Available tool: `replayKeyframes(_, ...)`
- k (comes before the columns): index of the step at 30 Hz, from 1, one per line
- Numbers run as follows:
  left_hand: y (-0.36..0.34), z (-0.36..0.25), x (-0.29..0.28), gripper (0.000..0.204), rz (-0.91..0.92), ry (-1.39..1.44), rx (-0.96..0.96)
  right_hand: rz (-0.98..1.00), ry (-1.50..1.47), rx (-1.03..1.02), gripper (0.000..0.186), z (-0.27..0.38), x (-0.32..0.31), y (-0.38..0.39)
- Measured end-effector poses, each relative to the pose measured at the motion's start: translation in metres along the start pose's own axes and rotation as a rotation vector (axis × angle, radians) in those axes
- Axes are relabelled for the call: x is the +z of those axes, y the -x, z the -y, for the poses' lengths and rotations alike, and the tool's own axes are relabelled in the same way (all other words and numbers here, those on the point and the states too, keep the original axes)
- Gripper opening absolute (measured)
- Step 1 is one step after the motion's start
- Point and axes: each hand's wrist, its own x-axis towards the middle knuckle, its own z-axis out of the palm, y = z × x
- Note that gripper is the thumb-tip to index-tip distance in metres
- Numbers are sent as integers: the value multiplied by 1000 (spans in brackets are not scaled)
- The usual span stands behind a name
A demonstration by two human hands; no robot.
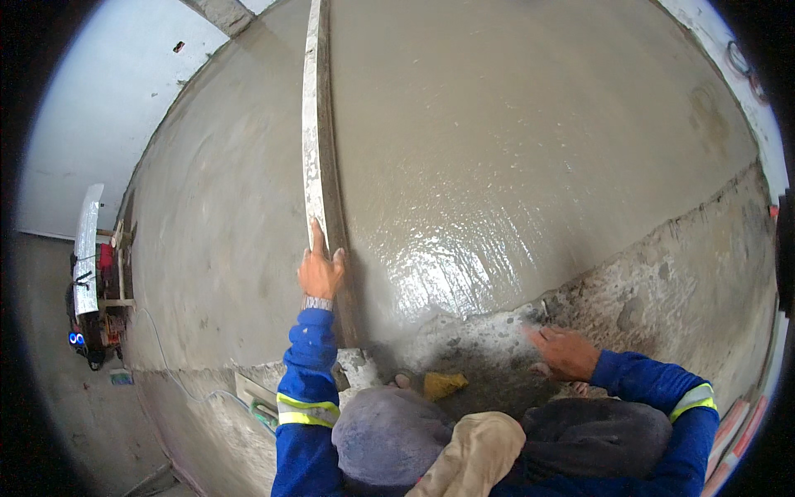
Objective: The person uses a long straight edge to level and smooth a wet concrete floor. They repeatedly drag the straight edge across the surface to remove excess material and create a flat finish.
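Note:
My left hand [319, 273] grips a long, pale straightedge [312, 124] lying lengthwise across the smooth grey screed, index finger stretched along it. Wet, glossy screed [497, 149] spreads to its right. My right hand [563, 352] is low over the rough concrete strip [629, 306] by my knee, its fingers smeared by motion. Between my knees and the wet edge lies a yellow sponge-like piece [443, 383]. A trowel [252, 393] with a green part rests left of my left forearm, partly hidden by it.
At the far left, a silvery board [87, 248] stands among piled gear with red items [106, 255]. A thin cable [166, 364] runs toward the trowel. White walls [99, 74] border the floor. Long red-and-white pieces [737, 439] lie at the lower right.

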Motion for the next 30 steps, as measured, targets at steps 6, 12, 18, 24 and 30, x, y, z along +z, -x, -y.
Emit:
replayKeyframes(6, -14, -5, 1, 94, -39, 14, 40, -69, 10, -58, 70, 3, 2, -3)
replayKeyframes(12, -19, -9, -3, 94, -7, -17, 24, -42, 63, -56, 67, -1, 6, 0)
replayKeyframes(18, -10, -10, -1, 94, 23, -11, 18, -50, -17, -12, 67, 3, -1, -2)
replayKeyframes(24, -25, -20, -8, 94, 47, 6, 8, -49, -18, -38, 65, 1, 5, -2)
replayKeyframes(30, -19, -20, -5, 94, 71, 14, 4, 3, -21, 15, 69, 2, -1, 0)
